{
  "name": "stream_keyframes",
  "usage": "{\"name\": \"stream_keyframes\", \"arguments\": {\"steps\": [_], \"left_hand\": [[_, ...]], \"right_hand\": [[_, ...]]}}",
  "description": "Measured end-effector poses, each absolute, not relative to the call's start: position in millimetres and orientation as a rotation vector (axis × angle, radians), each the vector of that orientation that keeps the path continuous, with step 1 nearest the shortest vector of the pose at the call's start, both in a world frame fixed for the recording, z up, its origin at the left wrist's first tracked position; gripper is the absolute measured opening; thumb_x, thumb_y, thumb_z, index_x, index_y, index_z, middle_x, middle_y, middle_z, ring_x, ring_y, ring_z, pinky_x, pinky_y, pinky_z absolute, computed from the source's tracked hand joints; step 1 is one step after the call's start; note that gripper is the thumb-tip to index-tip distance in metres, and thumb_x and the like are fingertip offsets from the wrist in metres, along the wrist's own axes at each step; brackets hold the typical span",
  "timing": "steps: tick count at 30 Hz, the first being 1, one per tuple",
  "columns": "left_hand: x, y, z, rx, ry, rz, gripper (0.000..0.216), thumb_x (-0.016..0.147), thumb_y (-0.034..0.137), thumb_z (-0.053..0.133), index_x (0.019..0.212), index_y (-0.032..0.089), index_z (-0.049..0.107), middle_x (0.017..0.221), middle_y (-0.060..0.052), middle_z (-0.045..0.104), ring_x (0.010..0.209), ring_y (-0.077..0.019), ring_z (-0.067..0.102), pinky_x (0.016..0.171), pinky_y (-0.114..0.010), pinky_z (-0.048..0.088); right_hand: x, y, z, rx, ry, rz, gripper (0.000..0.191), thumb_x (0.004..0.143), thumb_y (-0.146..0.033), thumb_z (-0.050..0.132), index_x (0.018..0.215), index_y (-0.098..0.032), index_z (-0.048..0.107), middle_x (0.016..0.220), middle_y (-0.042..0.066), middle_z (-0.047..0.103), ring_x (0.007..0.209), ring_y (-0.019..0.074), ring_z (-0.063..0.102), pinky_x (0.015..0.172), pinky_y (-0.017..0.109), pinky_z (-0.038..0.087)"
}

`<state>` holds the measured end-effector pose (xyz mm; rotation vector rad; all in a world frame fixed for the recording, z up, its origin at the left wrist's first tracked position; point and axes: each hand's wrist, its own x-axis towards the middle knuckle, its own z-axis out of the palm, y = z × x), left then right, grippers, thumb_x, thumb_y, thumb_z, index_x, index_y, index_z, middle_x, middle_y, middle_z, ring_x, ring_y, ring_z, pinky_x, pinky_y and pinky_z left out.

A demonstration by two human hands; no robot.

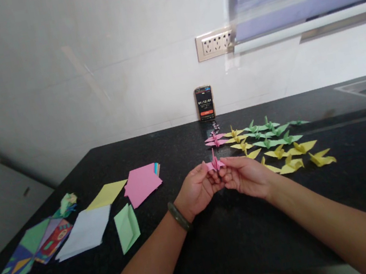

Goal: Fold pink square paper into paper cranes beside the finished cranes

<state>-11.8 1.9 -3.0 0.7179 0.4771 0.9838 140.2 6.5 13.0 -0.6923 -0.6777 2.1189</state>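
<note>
Origami crane [215,164], pink, wingspan running nine-to-three; left hand [196,192] pinches nine-o'clock wing [210,166], right hand [245,175] pinches three-o'clock wing [221,163]; neither hand nearer.

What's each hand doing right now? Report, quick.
Left hand: closed, pinching one side of the pink paper crane.
Right hand: closed, pinching the other side of the same crane.

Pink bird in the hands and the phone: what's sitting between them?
In the head view, pink paper birds lie between the held pink bird and the phone, plus a small speckled thing too blurry to name.
</note>
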Motion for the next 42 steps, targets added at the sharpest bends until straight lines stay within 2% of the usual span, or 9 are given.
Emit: {"name": "stream_keyframes", "arguments": {"steps": [10, 42], "left_hand": [[-6.6, 0.4, -3.0, 0.726, 0.430, 1.037, 0.022, 0.084, 0.027, 0.046, 0.077, 0.009, 0.057, 0.069, -0.005, 0.058, 0.062, -0.0101, 0.055, 0.064, -0.025, 0.045], [-3.3, -3.7, 2.2, 0.762, 0.451, 1.055, 0.023, 0.082, 0.030, 0.049, 0.077, 0.010, 0.059, 0.073, -0.006, 0.060, 0.066, -0.0121, 0.056, 0.067, -0.027, 0.044]], "right_hand": [[135.5, 3.1, 20.3, -0.692, -0.605, 2.122, 0.039, 0.088, -0.014, 0.032, 0.064, -0.007, 0.062, 0.052, 0.006, 0.063, 0.044, 0.0086, 0.058, 0.051, 0.020, 0.052], [135.2, 4.9, 13.8, -0.659, -0.658, 2.066, 0.028, 0.081, -0.014, 0.041, 0.062, -0.010, 0.061, 0.050, 0.003, 0.060, 0.045, 0.0089, 0.055, 0.054, 0.022, 0.051]]}}
